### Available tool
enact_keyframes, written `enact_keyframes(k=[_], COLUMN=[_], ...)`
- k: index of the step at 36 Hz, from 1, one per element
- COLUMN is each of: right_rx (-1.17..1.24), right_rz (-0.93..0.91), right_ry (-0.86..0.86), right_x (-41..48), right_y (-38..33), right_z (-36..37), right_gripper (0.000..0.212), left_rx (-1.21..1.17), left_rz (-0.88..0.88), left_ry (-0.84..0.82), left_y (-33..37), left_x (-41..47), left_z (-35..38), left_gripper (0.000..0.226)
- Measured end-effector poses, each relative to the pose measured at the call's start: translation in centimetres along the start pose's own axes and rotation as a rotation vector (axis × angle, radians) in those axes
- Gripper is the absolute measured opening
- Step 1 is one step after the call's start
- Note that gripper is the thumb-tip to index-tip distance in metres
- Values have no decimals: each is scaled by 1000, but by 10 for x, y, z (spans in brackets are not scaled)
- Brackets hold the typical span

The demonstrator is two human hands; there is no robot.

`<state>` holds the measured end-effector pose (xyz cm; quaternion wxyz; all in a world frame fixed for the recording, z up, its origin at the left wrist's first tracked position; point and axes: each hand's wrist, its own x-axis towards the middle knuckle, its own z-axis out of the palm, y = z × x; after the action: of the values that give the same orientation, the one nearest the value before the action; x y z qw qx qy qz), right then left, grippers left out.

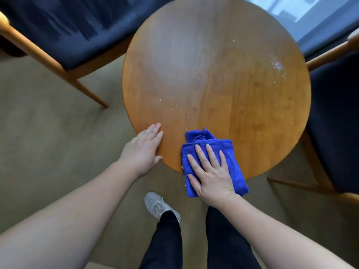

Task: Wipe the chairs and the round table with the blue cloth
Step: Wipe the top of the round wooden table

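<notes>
The round wooden table fills the middle of the view, with white crumbs and specks scattered near its right rim and front. The folded blue cloth lies on the table's near edge and hangs partly over it. My right hand presses flat on the cloth, fingers spread. At the near-left rim rests my left hand, palm down, thumb under the edge. A chair with a dark blue seat stands at the far left, another at the right.
Both chairs have light wooden frames and legs close to the table. Tan carpet covers the floor. My legs in dark trousers and a grey shoe are below the table's near edge. A bright window area lies at the top right.
</notes>
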<state>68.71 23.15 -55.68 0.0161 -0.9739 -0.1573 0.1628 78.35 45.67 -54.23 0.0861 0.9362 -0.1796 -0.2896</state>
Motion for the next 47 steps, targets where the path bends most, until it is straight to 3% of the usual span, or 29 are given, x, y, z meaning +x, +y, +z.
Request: enact_keyframes(k=[3,12,33,47], right_rx=[-17,0,7,-9], right_rz=[-9,-168,32,23], right_ry=[6,76,91,59], right_x=[3,52,271,242], right_y=[1,20,114,97], right_z=[0,-19,-83,-76], right_gripper=[55,55,66,63], left_rx=[-36,-148,-370,-381], left_rz=[-36,-39,-152,-143], left_ry=[42,-83,-78,-44], left_y=[-8,-13,-6,-6], left_x=[-5,2,7,7], left_z=[4,-4,5,14], left_gripper=[66,86,89,89])
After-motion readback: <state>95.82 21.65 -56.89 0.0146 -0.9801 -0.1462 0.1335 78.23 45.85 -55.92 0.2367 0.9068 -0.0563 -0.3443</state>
